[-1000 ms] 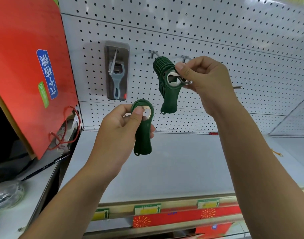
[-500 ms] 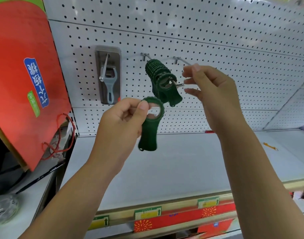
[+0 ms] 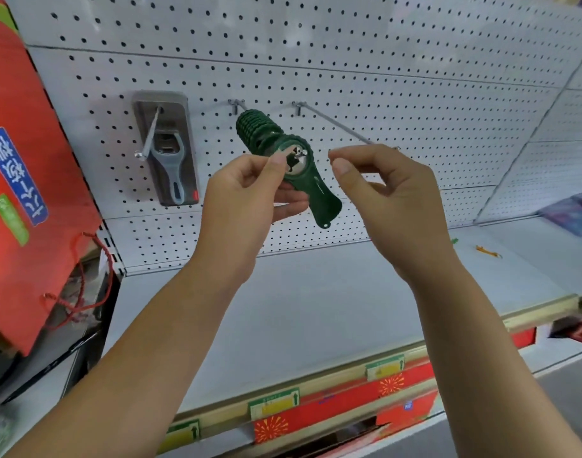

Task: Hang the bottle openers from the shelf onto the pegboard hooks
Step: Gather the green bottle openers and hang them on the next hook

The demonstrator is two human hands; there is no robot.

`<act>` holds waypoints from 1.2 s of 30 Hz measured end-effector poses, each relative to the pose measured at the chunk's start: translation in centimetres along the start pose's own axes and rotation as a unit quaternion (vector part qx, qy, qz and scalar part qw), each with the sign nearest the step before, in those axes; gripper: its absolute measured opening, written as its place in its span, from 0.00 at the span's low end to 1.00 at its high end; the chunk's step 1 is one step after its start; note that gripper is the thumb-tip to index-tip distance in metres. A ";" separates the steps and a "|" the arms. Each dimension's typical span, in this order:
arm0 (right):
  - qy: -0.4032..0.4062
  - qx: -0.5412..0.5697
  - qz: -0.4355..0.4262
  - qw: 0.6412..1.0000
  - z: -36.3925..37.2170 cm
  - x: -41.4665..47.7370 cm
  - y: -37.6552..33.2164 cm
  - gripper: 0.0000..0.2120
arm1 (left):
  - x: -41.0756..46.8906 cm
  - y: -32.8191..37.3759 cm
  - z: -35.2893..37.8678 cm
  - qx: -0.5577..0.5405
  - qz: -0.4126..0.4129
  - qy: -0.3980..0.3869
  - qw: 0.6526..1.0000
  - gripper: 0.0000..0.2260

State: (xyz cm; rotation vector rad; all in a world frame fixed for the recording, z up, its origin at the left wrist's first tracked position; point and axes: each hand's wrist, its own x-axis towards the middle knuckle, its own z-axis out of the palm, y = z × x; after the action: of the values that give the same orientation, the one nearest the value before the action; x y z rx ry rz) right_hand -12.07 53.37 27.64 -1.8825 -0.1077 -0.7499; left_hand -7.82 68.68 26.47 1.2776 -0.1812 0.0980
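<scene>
1. White pegboard [image 3: 382,94] is filling the background above a pale grey shelf [image 3: 316,309], whose front edge is carrying yellow-and-green price tags [image 3: 273,404].
2. A red paper bag [image 3: 25,193] with cord handles is hanging at the far left, and a grey bottle opener on a card [image 3: 166,150] is hanging on its own hook just right of it.
3. A stack of dark green bottle openers [image 3: 254,127] is sitting on a middle hook [image 3: 236,104], crowded toward the hook's outer end.
4. The left hand [image 3: 246,200] is pinching the front green opener [image 3: 311,186] by the ring of its head, thumb on top and fingers underneath; the hook tip is showing through the ring's opening, and the handle is tilting down to the right.
5. The right hand [image 3: 388,196] is hovering just to the right of that opener, apart from it, thumb and forefinger curled close together with nothing between them.
6. A long bare hook [image 3: 335,123] is reaching out from the board behind the right hand.
</scene>
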 end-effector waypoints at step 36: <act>-0.048 -0.109 -0.068 0.991 2.5 -0.6 -1.0 0.14 | 8.9 -1.1 -2.5 0.320 0.279 0.092 0.900 0.09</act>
State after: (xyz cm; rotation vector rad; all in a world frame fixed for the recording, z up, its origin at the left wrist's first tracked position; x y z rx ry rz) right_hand -11.82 56.14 27.50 -2.1369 -0.2234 -0.7888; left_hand 1.30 70.49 26.43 1.8292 -0.3693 0.8282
